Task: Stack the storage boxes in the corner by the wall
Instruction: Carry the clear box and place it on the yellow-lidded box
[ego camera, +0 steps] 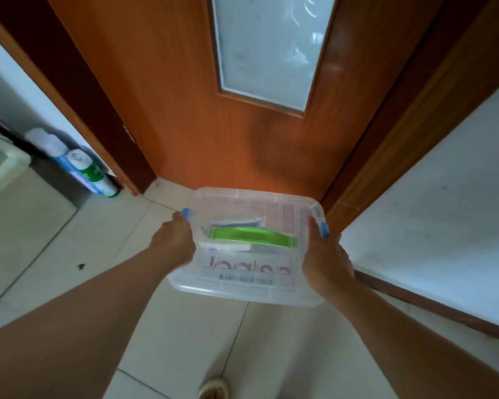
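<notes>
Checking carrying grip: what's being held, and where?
A clear box, lifted by both hands: left hand on its left side, right hand on its right.

dim, soft daylight | motion blur | wide-angle bending at edges

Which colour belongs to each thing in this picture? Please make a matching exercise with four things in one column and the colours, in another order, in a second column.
Things:
1. handle on the storage box lid
2. side latch of the storage box
3. door
4. floor tiles

Colours:
A. blue
B. pale cream
C. bright green
D. orange-brown

Pairs: 1-C, 2-A, 3-D, 4-B
</notes>
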`<state>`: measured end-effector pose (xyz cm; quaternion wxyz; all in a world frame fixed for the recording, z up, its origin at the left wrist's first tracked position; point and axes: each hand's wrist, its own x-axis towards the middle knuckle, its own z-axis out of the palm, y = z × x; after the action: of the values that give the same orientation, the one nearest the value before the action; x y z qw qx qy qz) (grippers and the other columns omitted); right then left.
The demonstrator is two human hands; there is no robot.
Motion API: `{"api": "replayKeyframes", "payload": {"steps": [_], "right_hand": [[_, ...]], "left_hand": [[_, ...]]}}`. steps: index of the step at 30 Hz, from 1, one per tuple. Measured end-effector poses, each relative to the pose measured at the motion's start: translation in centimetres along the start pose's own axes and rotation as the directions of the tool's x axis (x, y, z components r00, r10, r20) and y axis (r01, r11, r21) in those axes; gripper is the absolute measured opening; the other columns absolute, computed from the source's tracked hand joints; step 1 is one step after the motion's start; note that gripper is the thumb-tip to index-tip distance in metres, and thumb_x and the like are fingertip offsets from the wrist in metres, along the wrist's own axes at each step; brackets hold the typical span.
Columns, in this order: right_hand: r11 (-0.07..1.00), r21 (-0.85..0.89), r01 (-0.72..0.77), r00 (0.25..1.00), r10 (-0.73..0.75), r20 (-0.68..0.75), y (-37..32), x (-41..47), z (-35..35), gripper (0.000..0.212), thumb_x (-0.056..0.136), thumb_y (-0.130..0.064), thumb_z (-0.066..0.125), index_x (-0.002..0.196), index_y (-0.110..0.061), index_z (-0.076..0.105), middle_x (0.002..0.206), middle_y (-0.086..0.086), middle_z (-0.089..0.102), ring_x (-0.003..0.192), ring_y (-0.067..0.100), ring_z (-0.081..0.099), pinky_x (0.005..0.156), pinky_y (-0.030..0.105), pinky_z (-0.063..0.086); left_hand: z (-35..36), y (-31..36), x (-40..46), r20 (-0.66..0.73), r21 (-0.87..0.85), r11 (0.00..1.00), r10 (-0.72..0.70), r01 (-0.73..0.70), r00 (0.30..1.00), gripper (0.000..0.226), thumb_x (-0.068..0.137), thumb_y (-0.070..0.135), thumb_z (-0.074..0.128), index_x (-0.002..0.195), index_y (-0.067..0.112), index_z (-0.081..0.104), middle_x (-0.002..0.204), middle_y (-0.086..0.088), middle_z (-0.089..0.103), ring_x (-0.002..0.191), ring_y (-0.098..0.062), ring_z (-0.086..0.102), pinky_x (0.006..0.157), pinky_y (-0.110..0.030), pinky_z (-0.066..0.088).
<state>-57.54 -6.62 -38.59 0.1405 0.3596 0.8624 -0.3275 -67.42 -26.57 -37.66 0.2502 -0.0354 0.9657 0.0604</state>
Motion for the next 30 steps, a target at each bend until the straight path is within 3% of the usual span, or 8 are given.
{"api": "replayKeyframes", "payload": {"steps": [2, 5, 10, 14, 20, 23, 26, 30], "right_hand": [[0.997, -0.018, 0.071, 0.998, -0.071, -0.001, -2.2, -1.6, -1.5, 0.058, 0.092, -0.061, 0.013, 0.135, -0.027, 0.031, 0.119, 0.003, 0.054, 0.097, 0.021, 0.057, 0.072, 0.03, 0.051], [0.978, -0.115, 0.175, 0.984, -0.173, 0.027, -6.8, -4.3, -4.1, 0.066, 0.088, -0.06, 0.008, 0.142, -0.025, 0.024, 0.134, 0.009, 0.047, 0.115, 0.027, 0.054, 0.092, 0.044, 0.052], [0.889, -0.298, 0.348, 0.937, -0.341, 0.077, -12.9, -8.3, -6.1, 0.052, 0.098, -0.049, 0.024, 0.144, -0.024, 0.019, 0.135, 0.013, 0.042, 0.115, 0.024, 0.053, 0.092, 0.039, 0.053], [0.821, -0.381, 0.425, 0.903, -0.415, 0.114, -17.6, -10.2, -5.5, 0.054, 0.099, -0.046, 0.027, 0.147, -0.026, 0.014, 0.148, 0.017, 0.033, 0.132, 0.032, 0.041, 0.103, 0.045, 0.045], [0.693, -0.508, 0.511, 0.844, -0.516, 0.145, -26.6, -13.1, -3.1, 0.062, 0.1, -0.029, 0.041, 0.151, -0.027, 0.004, 0.155, 0.017, 0.024, 0.142, 0.039, 0.022, 0.109, 0.051, 0.032], [0.649, -0.519, 0.556, 0.81, -0.562, 0.165, -30.9, -15.1, -2.3, 0.062, 0.1, -0.03, 0.039, 0.151, -0.028, 0.003, 0.155, 0.018, 0.021, 0.141, 0.039, 0.027, 0.106, 0.049, 0.037], [0.608, -0.504, 0.614, 0.759, -0.63, 0.164, -35.9, -17.8, -1.6, 0.06, 0.101, -0.024, 0.037, 0.151, -0.026, 0.005, 0.15, 0.019, 0.028, 0.129, 0.034, 0.045, 0.096, 0.042, 0.05], [0.581, -0.465, 0.668, 0.71, -0.686, 0.162, -42.6, -21.8, -0.6, 0.057, 0.1, -0.011, 0.033, 0.151, -0.024, 0.011, 0.14, 0.019, 0.036, 0.116, 0.03, 0.051, 0.08, 0.032, 0.051]], "left_hand": [[-2.6, -1.1, -1.4, -0.012, -0.022, 0.999, -0.039, 0.038, 0.999, 0.047, 0.092, 0.004, 0.044, 0.137, 0.001, 0.03, 0.13, -0.02, 0.052, 0.118, -0.034, 0.054, 0.093, -0.038, 0.045], [-6.5, -3.5, -3.4, -0.046, -0.073, 0.995, -0.077, 0.074, 0.996, 0.044, 0.093, 0.007, 0.044, 0.135, 0.002, 0.032, 0.13, -0.019, 0.053, 0.117, -0.033, 0.055, 0.094, -0.037, 0.045], [-12.2, -7.9, -7.0, -0.097, -0.185, 0.974, -0.147, 0.127, 0.984, 0.036, 0.095, 0.007, 0.044, 0.129, 0.0, 0.038, 0.125, -0.018, 0.054, 0.113, -0.031, 0.056, 0.085, -0.034, 0.044], [-16.0, -12.1, -8.6, -0.107, -0.236, 0.957, -0.198, 0.168, 0.974, 0.039, 0.093, 0.007, 0.044, 0.13, -0.001, 0.039, 0.128, -0.019, 0.053, 0.116, -0.032, 0.055, 0.088, -0.034, 0.044], [-22.7, -19.4, -10.3, -0.152, -0.246, 0.943, -0.266, 0.224, 0.952, 0.042, 0.092, 0.004, 0.045, 0.133, -0.002, 0.038, 0.133, -0.019, 0.05, 0.123, -0.033, 0.051, 0.098, -0.035, 0.043], [-25.6, -23.4, -10.8, -0.171, -0.244, 0.939, -0.287, 0.242, 0.943, 0.04, 0.092, 0.002, 0.045, 0.131, -0.004, 0.039, 0.133, -0.02, 0.05, 0.123, -0.034, 0.051, 0.098, -0.035, 0.043], [-28.8, -27.8, -11.5, -0.205, -0.288, 0.92, -0.332, 0.268, 0.921, 0.039, 0.09, 0.002, 0.047, 0.129, -0.004, 0.041, 0.13, -0.021, 0.052, 0.12, -0.035, 0.053, 0.094, -0.036, 0.044], [-33.3, -33.1, -12.9, -0.275, -0.358, 0.888, -0.397, 0.29, 0.876, 0.038, 0.09, 0.004, 0.049, 0.127, -0.002, 0.043, 0.126, -0.019, 0.056, 0.114, -0.033, 0.056, 0.088, -0.035, 0.046]]}}
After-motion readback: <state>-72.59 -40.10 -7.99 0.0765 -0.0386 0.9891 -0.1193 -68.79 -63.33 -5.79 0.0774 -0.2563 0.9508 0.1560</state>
